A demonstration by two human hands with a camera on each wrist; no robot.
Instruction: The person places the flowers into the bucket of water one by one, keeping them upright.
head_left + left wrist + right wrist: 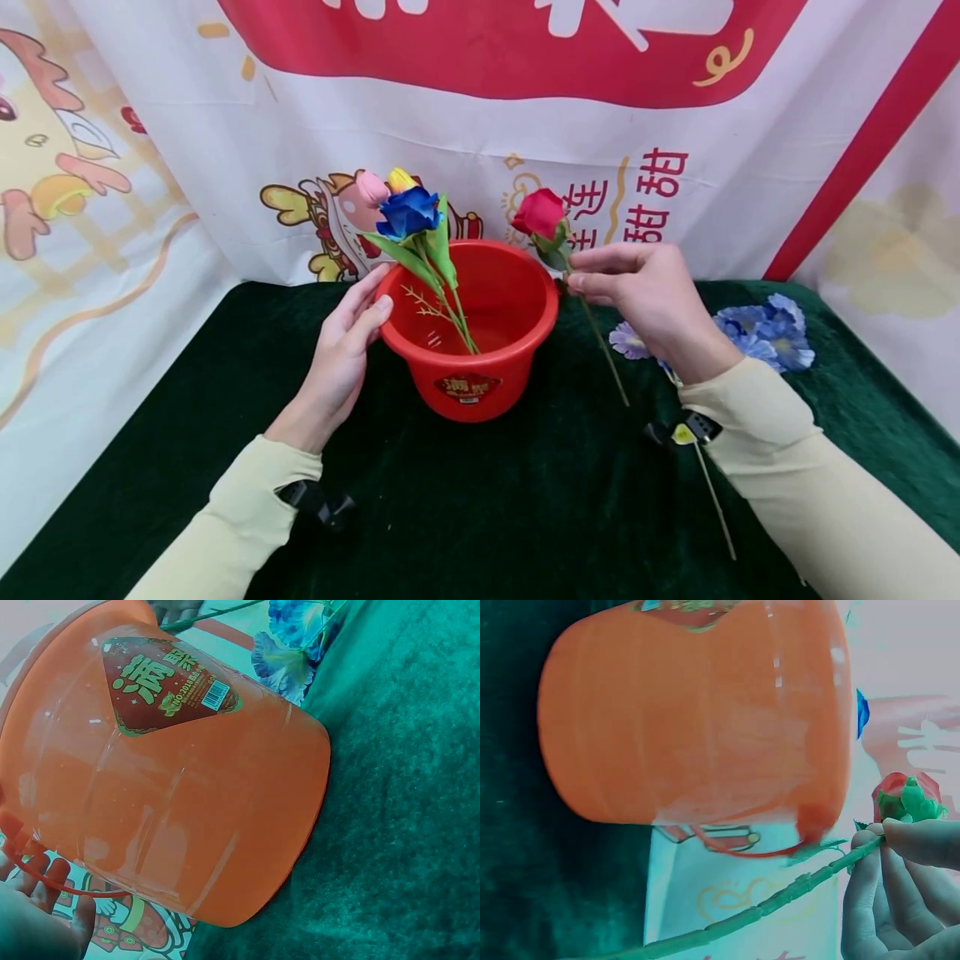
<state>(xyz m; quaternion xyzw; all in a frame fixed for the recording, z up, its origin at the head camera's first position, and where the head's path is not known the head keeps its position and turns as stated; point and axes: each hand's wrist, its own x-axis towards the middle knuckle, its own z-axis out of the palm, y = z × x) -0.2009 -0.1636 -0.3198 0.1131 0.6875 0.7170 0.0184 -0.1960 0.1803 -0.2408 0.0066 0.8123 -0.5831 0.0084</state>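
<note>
1 bucket (423, 383) | 3 flowers (408, 212) inside, 1 rose (540, 213) right | left hand (337, 350): fingers spread at bucket's left | right hand (656, 300): fingers pinching rose | handle (750, 855): wrist views only

Dark green velvety cloth (465, 508) covers work surface. Rear wall (435, 117): creased white sheet; red panel (480, 71) with white characters (564, 21) at top, red lettering (647, 225) lower down. Left wall (150, 358): cartoon figure (37, 154). Right side: diagonal red stripe (862, 142), pale flower print (892, 250).

The head view is bright and evenly lit; small glints show inside the bucket (480, 360) at eight o'clock; both wrist views look teal-tinted, the right's sheet (900, 652) washed pale at two o'clock.
</note>
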